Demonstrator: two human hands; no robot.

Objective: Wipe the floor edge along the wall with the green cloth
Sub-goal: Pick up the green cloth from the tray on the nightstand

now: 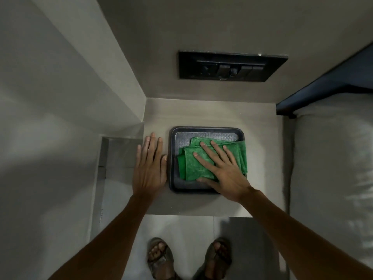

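- Green cloth (193,164) lies folded in the dark tray (173,158) on the worktop (201,114), frame centre.
- Right hand (224,172) is flat on the cloth, fingers spread, not gripping.
- Left hand (149,168) is open, flat on the worktop just left of the tray.
- Advice: pinch all folds together and lift clear of the tray.

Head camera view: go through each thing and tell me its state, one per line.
Green microfibre cloth: folded, lying in tray.
Dark square plastic tray: flat on grey tabletop.
Right hand: open, flat on cloth.
Left hand: open, flat beside tray.
Black switch panel: mounted on wall.
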